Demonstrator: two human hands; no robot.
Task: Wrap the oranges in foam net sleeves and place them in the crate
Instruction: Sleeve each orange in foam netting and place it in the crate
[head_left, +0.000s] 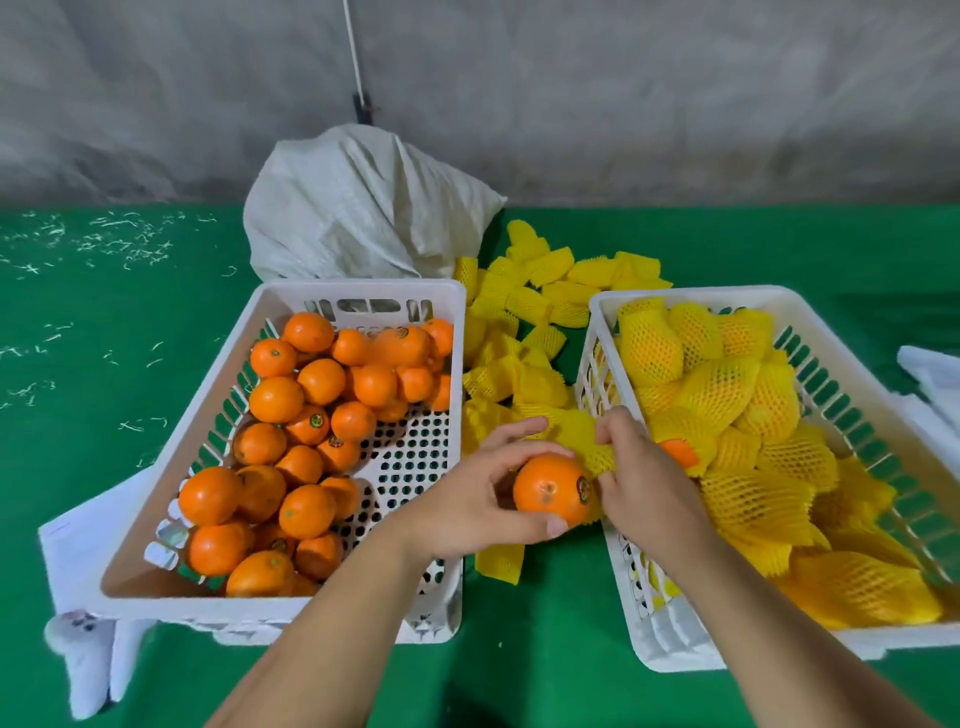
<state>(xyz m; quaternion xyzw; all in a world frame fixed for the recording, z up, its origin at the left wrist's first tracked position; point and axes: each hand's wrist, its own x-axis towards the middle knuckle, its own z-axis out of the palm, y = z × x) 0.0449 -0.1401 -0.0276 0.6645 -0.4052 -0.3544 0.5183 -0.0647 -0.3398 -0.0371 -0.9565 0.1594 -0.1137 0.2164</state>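
Progress, judged from the layout: roughly half done or a little past; the right crate (852, 374) holds a deep layer of oranges already in yellow net, while the left crate (358, 291) still has some two dozen bare oranges (291, 415) heaped toward its left and far sides, part of its perforated floor showing.

Current item: one orange (549, 489), held in the gap between the crates, above the green table cover (104, 395); glossy, evenly coloured, a small round sticker on its right flank.

Left hand (483, 493) cups the orange, thumb below and fingers above; right hand (636, 467) pinches the mouth of a yellow foam net sleeve (574, 427) beside the fruit; the sleeve looks just started, most of the peel uncovered.

Spare sleeves (535, 306) lie piled between the crates; a white woven sack (363, 208) sits behind.
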